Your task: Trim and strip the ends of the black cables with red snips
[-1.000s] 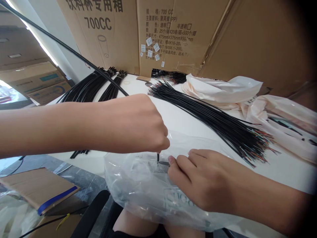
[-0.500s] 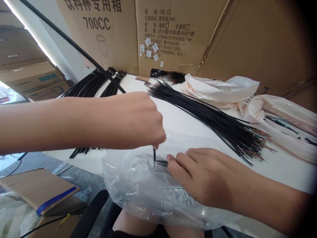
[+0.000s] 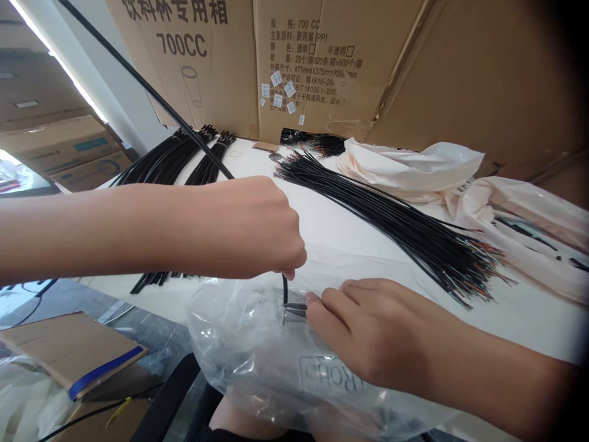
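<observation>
My left hand (image 3: 257,227) is closed in a fist round a black cable (image 3: 184,123), which runs in from the upper left. A short end of it sticks down below my fingers. My right hand (image 3: 363,325) is closed on a small dark pointed tool (image 3: 295,309); its two slim jaws are slightly apart and reach the cable end. Its handles are hidden in my palm, so I cannot tell whether it is scissors or pliers. Under both hands a clear plastic bag (image 3: 248,362) with printed letters spreads over the table edge and my lap.
A bundle of thin black cables with coloured wire ends (image 3: 391,221) lies at right, beside white plastic bags (image 3: 414,166). More black cables (image 3: 161,156) lie at left. Large cardboard boxes (image 3: 317,67) stand behind. A cardboard flap (image 3: 69,350) is at lower left.
The tool's jaws have parted a little at the cable end. My left hand has shifted slightly left and down, and my right hand slightly left.
</observation>
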`<state>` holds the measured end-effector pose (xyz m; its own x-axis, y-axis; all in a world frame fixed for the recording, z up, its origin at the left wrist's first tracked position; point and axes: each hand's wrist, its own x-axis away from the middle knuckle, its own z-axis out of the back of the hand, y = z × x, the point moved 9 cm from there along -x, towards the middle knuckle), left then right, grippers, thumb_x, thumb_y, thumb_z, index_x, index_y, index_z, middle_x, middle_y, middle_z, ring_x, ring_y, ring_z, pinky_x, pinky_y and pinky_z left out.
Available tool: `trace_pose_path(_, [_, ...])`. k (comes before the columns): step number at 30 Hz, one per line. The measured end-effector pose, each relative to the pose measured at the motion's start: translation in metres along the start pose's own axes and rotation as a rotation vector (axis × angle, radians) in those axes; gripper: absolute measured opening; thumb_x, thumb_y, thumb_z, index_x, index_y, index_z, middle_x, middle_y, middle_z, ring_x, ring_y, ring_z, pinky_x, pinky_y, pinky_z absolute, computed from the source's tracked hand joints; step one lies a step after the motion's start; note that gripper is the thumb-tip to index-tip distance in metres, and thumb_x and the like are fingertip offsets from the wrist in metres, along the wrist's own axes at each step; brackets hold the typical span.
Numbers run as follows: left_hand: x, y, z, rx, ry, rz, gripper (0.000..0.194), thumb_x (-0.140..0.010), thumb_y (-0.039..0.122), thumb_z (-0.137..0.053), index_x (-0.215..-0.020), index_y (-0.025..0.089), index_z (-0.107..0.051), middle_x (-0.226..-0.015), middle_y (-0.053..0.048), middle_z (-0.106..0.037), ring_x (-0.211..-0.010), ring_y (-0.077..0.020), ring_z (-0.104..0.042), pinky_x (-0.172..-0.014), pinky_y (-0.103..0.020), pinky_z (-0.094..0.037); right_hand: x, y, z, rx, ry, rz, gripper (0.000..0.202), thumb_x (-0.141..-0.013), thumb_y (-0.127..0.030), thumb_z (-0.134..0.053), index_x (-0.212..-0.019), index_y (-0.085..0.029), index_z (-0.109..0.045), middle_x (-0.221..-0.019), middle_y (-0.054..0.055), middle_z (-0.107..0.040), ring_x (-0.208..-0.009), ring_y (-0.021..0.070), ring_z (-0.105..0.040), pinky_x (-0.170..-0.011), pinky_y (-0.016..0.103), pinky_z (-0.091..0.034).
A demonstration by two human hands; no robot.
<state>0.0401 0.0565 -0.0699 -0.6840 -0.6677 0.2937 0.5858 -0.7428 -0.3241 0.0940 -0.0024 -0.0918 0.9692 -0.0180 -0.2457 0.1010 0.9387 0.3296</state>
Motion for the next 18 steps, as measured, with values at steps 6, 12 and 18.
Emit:
trace_pose_path(6, [0.006, -0.001, 0.01, -0.018, 0.148, -0.014, 0.024, -0.08, 0.012, -0.056, -0.076, 0.031, -0.071, -0.055, 0.005, -0.062, -0.041, -0.0088, -0.037, -0.051, -0.026, -0.015, 0.001, 0.004, 0.002, -0.054, -0.04, -0.035, 0.01, -0.08, -0.007, -0.053, -0.076, -0.017, -0.053, -0.058, -0.001, -0.053, -0.045, 0.0139, -0.047, -0.043, 0.028, -0.023])
trace_pose_path(12, [0.01, 0.0, 0.015, -0.036, 0.169, 0.039, 0.031, -0.08, 0.005, -0.056, -0.073, 0.032, -0.07, -0.056, 0.007, -0.063, -0.044, -0.008, -0.035, -0.051, -0.024, -0.012, -0.001, 0.003, 0.001, -0.011, -0.02, -0.018, 0.013, -0.075, -0.004, -0.053, -0.077, -0.017, -0.053, -0.058, -0.001, -0.054, -0.043, 0.0147, -0.048, -0.042, 0.029, -0.024])
trace_pose_path(18, [0.007, -0.006, 0.001, 0.037, 0.022, 0.086, 0.024, -0.085, 0.018, -0.057, -0.078, 0.034, -0.073, -0.057, 0.01, -0.062, -0.045, -0.0057, -0.009, -0.055, -0.022, -0.011, 0.0, 0.0, -0.002, 0.043, -0.01, -0.004, 0.012, -0.072, -0.005, -0.054, -0.078, -0.015, -0.054, -0.059, 0.001, -0.057, -0.043, 0.0153, -0.05, -0.042, 0.028, -0.028])
